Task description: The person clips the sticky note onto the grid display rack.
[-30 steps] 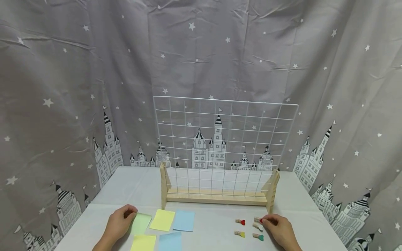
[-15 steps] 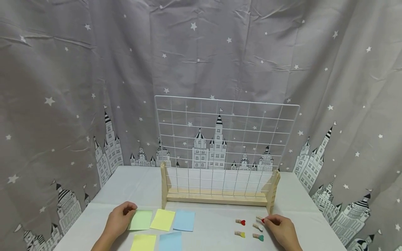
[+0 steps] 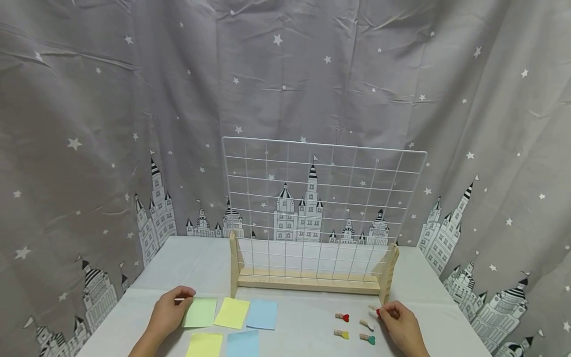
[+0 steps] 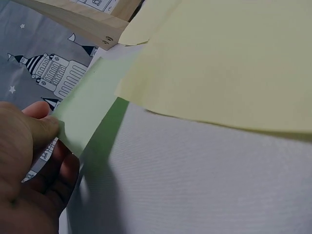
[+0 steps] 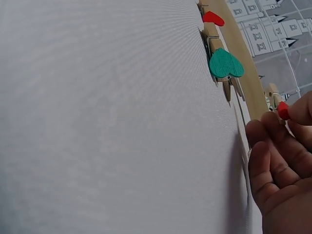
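Note:
My left hand [image 3: 169,311] pinches a pale green sticky note [image 3: 199,313] by its upper left corner. In the left wrist view the thumb lies over the note's edge [image 4: 90,105], with fingers behind, and a shadow falls on the cloth below. On the right, my right hand [image 3: 402,325] holds a small wooden clothespin [image 3: 373,310] by its red heart between thumb and fingertips. Its red heart [image 5: 283,110] shows at the thumb tip in the right wrist view. Close by lie clothespins with a white heart [image 3: 367,325], a green heart [image 3: 368,339], a yellow heart [image 3: 341,334] and another red heart [image 3: 342,317].
A white wire grid [image 3: 325,198] stands upright in a wooden base [image 3: 308,282] behind the hands. Beside the green note are two yellow sticky notes [image 3: 232,313] and two blue ones [image 3: 261,314] on the white tablecloth [image 3: 303,322]. A grey castle-print curtain [image 3: 285,74] hangs behind.
The green note has swung from a slant to nearly square beside the yellow one. My right hand has drawn the red-heart clothespin slightly right and away; the white-heart one has turned a little.

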Demonstrator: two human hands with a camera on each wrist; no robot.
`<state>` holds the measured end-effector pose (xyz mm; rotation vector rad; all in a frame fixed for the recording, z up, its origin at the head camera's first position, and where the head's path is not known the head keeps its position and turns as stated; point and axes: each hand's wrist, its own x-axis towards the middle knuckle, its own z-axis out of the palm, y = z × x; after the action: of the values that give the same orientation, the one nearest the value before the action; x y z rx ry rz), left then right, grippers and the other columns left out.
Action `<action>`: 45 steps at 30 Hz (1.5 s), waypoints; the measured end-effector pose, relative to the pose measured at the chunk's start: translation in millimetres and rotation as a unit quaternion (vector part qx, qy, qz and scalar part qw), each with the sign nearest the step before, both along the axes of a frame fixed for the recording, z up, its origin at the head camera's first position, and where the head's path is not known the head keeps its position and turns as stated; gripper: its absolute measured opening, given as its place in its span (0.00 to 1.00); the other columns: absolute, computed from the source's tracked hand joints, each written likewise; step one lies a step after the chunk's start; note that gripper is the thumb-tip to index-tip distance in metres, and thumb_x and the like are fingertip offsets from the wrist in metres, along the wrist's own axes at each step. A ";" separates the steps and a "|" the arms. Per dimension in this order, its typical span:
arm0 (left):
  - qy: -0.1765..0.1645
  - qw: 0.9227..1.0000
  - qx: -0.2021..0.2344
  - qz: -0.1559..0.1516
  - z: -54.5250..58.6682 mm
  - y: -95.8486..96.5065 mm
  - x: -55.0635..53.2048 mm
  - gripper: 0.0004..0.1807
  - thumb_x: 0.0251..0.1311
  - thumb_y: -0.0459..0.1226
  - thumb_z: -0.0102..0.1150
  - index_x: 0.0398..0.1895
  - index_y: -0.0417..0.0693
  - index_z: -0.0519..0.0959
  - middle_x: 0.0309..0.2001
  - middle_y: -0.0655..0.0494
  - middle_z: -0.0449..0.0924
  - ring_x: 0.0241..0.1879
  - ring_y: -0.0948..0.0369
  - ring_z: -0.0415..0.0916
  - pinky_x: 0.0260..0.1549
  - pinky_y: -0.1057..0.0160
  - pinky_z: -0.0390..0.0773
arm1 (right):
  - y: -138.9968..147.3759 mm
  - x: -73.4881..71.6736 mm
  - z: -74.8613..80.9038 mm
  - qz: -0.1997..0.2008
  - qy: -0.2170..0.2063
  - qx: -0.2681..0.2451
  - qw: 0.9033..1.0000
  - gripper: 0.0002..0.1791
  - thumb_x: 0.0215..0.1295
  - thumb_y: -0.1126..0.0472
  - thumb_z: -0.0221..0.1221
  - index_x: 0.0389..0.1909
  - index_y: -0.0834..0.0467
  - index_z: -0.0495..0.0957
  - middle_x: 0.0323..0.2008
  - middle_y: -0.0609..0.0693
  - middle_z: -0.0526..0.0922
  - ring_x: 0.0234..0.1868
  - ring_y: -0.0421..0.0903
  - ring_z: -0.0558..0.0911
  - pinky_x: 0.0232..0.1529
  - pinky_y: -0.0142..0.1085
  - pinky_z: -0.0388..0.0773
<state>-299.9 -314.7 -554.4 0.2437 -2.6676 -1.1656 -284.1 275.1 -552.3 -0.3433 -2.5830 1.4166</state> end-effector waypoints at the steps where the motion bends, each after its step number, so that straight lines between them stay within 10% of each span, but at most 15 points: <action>1: 0.000 1.000 0.000 0.000 0.5 -0.2 -0.2 0.08 0.69 0.30 0.57 0.46 0.43 0.83 0.47 0.44 0.86 0.48 0.47 0.82 0.48 0.44 0.81 | 0.0 0.0 0.3 0.000 0.000 -0.006 1.000 0.05 0.69 0.64 0.63 0.38 0.63 0.81 0.29 0.47 0.87 0.29 0.38 0.79 0.29 0.29 0.74; 45: -0.026 0.998 0.047 0.014 27.1 2.6 0.9 0.12 0.69 0.35 0.61 0.52 0.42 0.83 0.48 0.46 0.86 0.49 0.51 0.80 0.47 0.51 0.80 | -15.3 -4.4 35.5 0.028 0.090 -0.041 0.995 0.10 0.66 0.67 0.67 0.43 0.62 0.76 0.35 0.51 0.87 0.33 0.36 0.82 0.35 0.29 0.79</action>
<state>-299.0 -312.1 -527.3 0.3299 -2.6468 -1.2959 -288.5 259.8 -516.8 -0.1480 -2.4128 1.5009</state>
